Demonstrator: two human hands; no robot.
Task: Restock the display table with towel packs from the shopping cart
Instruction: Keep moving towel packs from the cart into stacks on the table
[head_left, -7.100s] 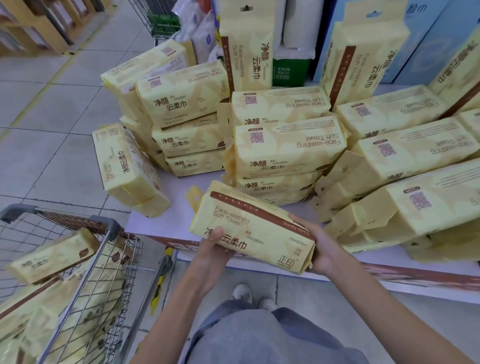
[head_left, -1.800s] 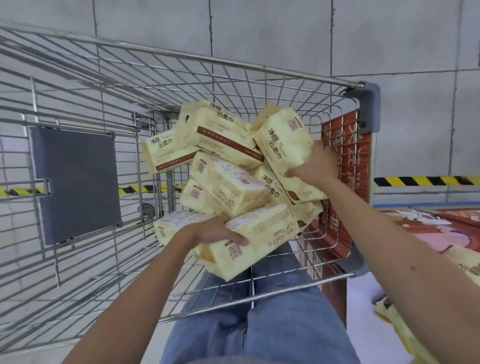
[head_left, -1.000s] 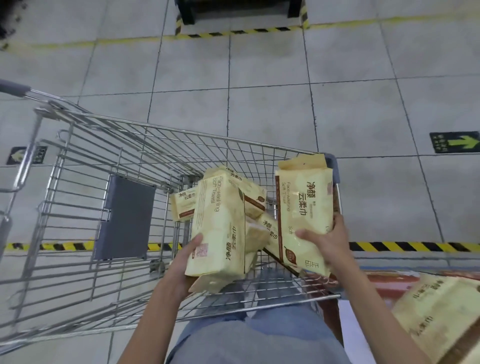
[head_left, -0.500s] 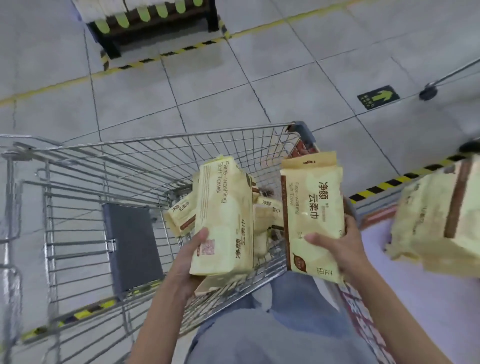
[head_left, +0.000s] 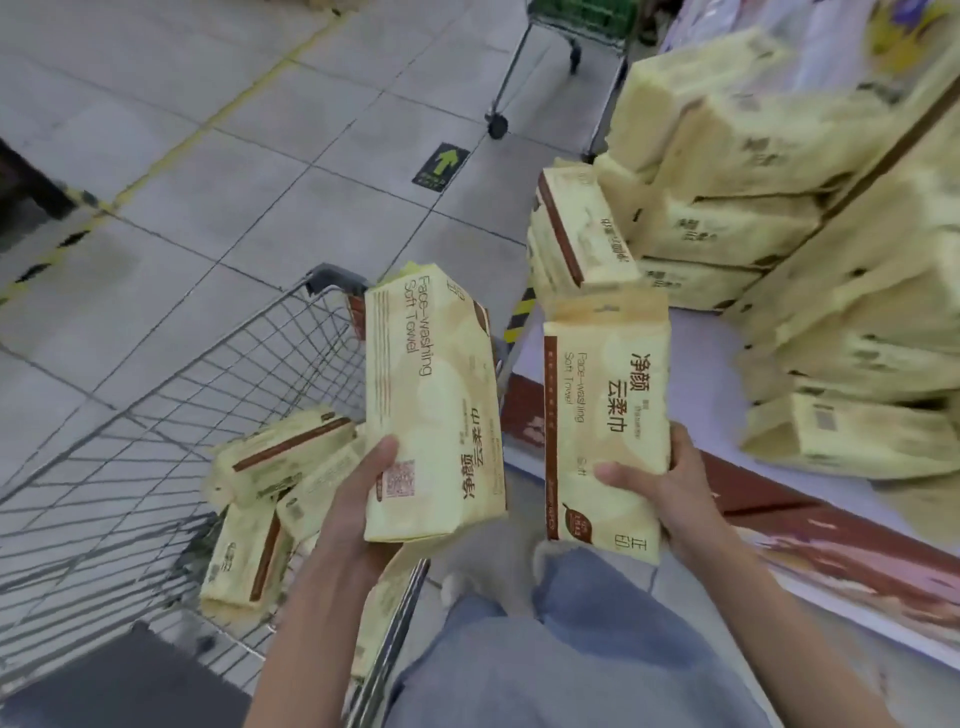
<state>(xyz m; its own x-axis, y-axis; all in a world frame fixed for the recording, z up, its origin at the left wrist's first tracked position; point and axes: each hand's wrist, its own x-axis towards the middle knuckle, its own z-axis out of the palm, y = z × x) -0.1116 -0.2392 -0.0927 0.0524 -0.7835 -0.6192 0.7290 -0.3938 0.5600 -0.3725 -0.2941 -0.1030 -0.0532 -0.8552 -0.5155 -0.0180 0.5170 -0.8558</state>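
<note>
My left hand (head_left: 358, 499) grips the lower end of a yellow towel pack (head_left: 431, 395) held upright above the cart's near right corner. My right hand (head_left: 670, 488) holds a second yellow towel pack (head_left: 605, 415) upright over the display table's near edge. The wire shopping cart (head_left: 171, 415) stands at lower left with several more towel packs (head_left: 280, 488) lying in it. The display table (head_left: 644, 374) on the right has a pale top and a red front edge, and stacked towel packs (head_left: 779, 218) cover its far side.
A second cart (head_left: 566, 57) stands on the tiled floor at the top. A green arrow sticker (head_left: 441, 166) and yellow floor lines mark the aisle. My grey-trousered legs and white shoes (head_left: 488, 571) are between cart and table.
Both hands lifted one pack each out of the cart and carried them rightward. The view has swung from the cart to the display table and its stacks.
</note>
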